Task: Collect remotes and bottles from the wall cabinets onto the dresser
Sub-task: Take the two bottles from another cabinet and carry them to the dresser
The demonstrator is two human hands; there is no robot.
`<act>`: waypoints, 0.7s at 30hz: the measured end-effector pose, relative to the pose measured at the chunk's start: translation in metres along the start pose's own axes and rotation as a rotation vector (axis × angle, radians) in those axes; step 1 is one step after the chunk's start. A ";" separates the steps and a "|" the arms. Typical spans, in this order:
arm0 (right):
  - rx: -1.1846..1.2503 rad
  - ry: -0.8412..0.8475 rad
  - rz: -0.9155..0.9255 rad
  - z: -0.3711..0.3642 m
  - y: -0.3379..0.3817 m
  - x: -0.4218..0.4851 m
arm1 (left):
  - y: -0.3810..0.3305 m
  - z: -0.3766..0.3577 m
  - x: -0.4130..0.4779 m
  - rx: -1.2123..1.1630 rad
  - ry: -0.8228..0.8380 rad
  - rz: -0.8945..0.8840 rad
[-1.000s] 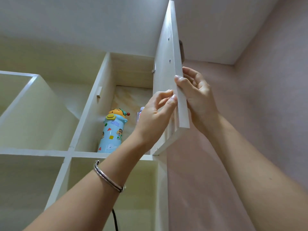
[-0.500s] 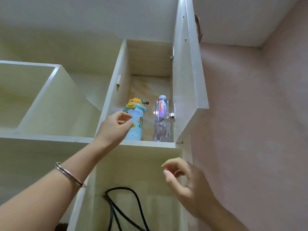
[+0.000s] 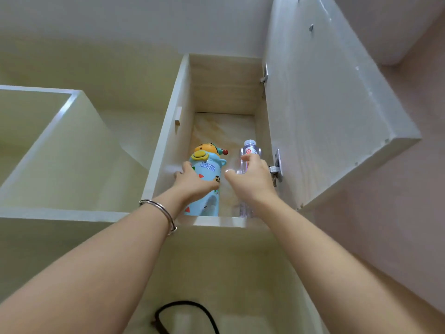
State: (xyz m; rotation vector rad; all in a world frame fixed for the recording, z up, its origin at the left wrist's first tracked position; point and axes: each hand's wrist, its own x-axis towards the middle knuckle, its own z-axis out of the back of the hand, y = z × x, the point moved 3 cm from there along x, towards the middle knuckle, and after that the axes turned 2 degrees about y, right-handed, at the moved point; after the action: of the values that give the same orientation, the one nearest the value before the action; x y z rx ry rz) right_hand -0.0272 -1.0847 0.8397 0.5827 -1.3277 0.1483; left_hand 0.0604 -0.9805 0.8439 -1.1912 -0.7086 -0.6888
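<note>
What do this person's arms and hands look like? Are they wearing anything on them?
Both forearms are bare, with no sleeves in view and no gloves. The wrist of the left hand carries a thin silver metal bangle. The right hand and its wrist show no jewellery that I can see.

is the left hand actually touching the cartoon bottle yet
Touching. The head view shows the left hand wrapped round the cartoon bottle, thumb across its front, with no gap between them.

Soft, even light; wide-angle stretch; edges perhaps blurred.
</note>
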 end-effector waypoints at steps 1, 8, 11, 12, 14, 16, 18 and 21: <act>-0.027 -0.007 -0.036 -0.003 -0.004 0.007 | 0.004 -0.004 0.005 -0.045 0.018 0.039; -0.182 -0.005 -0.221 -0.024 -0.030 0.029 | 0.019 -0.016 0.021 -0.237 0.080 0.106; -0.213 -0.024 -0.240 -0.028 -0.036 0.032 | 0.017 -0.010 0.019 -0.211 -0.012 0.048; -0.215 -0.020 -0.250 -0.028 -0.037 0.033 | 0.015 -0.007 0.018 -0.203 -0.044 0.021; -0.210 -0.004 -0.270 -0.026 -0.040 0.036 | 0.008 0.000 0.011 -0.174 -0.114 -0.064; -0.185 -0.003 -0.287 -0.024 -0.043 0.040 | -0.002 0.007 0.004 -0.153 -0.174 -0.173; -0.167 -0.007 -0.306 -0.022 -0.046 0.044 | -0.013 0.015 -0.002 -0.181 -0.215 -0.265; -0.159 0.022 -0.356 -0.021 -0.049 0.044 | -0.030 0.031 -0.012 -0.256 -0.279 -0.320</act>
State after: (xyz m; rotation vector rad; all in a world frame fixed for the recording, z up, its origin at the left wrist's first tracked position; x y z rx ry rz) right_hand 0.0233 -1.1260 0.8627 0.6699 -1.1819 -0.2394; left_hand 0.0258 -0.9559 0.8580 -1.4421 -1.0846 -0.9090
